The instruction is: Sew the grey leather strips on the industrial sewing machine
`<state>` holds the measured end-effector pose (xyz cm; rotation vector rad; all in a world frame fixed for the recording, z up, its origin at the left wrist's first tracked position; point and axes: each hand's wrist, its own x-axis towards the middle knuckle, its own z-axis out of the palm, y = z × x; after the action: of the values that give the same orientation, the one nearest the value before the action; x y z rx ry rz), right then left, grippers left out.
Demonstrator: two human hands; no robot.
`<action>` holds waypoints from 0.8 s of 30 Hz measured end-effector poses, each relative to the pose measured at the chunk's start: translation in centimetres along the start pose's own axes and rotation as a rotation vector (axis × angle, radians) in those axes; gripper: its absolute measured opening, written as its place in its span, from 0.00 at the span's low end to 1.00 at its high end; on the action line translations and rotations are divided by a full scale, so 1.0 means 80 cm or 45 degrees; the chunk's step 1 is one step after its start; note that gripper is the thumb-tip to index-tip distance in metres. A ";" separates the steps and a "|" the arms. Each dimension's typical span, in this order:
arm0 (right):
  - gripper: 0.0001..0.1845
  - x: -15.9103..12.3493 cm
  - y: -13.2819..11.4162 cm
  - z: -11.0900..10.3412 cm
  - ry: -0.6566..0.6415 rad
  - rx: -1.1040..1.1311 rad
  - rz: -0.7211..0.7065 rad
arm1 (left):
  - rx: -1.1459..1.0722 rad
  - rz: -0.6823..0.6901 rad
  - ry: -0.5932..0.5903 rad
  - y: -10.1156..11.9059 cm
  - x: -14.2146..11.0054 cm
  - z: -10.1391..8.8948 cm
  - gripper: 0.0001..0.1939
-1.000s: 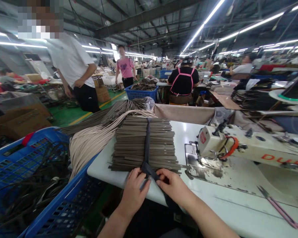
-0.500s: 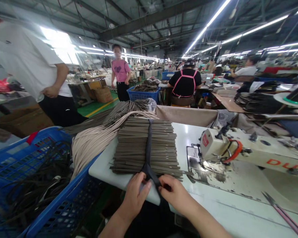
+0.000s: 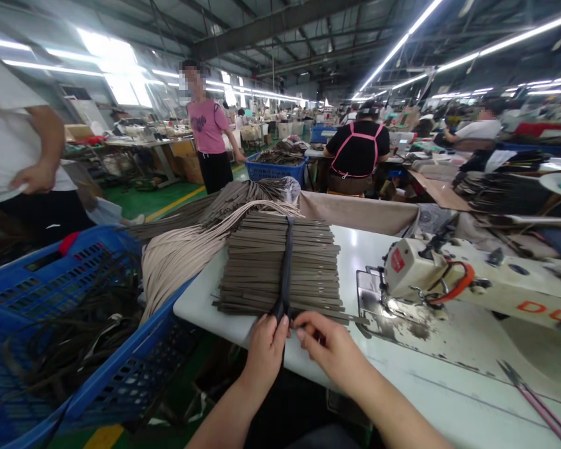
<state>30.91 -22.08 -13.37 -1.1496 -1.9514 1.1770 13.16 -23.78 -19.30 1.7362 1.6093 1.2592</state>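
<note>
A thick stack of grey-brown strips (image 3: 252, 265) lies at the table's near left corner. A black fabric band (image 3: 287, 265) runs across its middle, from the far side to the near edge. My left hand (image 3: 265, 349) pinches the band where it gathers at the stack's near side, thumb against fingers. Just to the right, my right hand (image 3: 334, 349) is closed, thumb and forefinger together on a short dark length of the band. The fingers partly hide where the band's ends cross.
A sewing machine (image 3: 430, 274) stands right of the stack on the white table (image 3: 346, 362); pink-handled scissors (image 3: 533, 399) lie nearer. Beige strips (image 3: 172, 262) spill over a blue basket (image 3: 88, 399) on the left. Two people stand beyond; another sits with back turned.
My hands have drawn closer together at the stack's near edge, and the band's crossing is now tighter. The view has shifted slightly; the person in pink has turned and reaches towards a blue basket.
</note>
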 end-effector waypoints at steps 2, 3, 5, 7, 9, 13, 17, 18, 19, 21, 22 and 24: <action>0.17 0.015 -0.003 -0.003 0.072 0.091 0.032 | 0.036 0.044 0.019 -0.003 -0.003 0.000 0.23; 0.20 0.023 -0.005 -0.002 0.074 0.161 0.046 | 0.052 0.071 0.035 -0.004 -0.004 0.000 0.23; 0.27 0.039 -0.011 0.000 0.007 0.377 0.095 | 0.089 0.128 0.089 -0.009 -0.007 0.003 0.24; 0.30 0.052 -0.018 0.004 -0.089 0.645 0.170 | 0.120 0.169 0.114 -0.011 -0.007 0.004 0.24; 0.29 0.060 -0.025 0.006 -0.139 0.840 0.223 | 0.117 0.165 0.089 -0.011 -0.006 0.005 0.23; 0.24 0.062 -0.033 -0.001 -0.137 0.922 0.221 | 0.050 0.093 0.037 -0.003 -0.001 0.001 0.24; 0.22 0.049 -0.041 -0.022 -0.065 0.882 0.177 | 0.028 0.077 0.021 0.005 0.000 -0.001 0.24; 0.22 0.046 -0.044 -0.029 -0.041 0.871 0.158 | 0.037 0.076 0.020 0.006 -0.001 -0.001 0.24; 0.21 0.042 -0.047 -0.036 -0.020 0.858 0.135 | 0.049 0.073 0.019 0.007 -0.001 0.000 0.24; 0.19 0.037 -0.054 -0.053 0.032 0.824 0.086 | 0.071 0.057 0.010 0.008 -0.002 0.001 0.24; 0.19 0.036 -0.058 -0.062 0.058 0.798 0.064 | 0.080 0.048 0.006 0.009 -0.003 0.002 0.24; 0.21 0.035 -0.069 -0.079 0.094 0.724 0.033 | 0.093 0.048 0.010 0.009 -0.004 0.002 0.23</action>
<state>32.69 -18.43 -5.52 -0.8953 -1.4085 1.5448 13.72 -24.18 -18.84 1.8159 1.6535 1.2406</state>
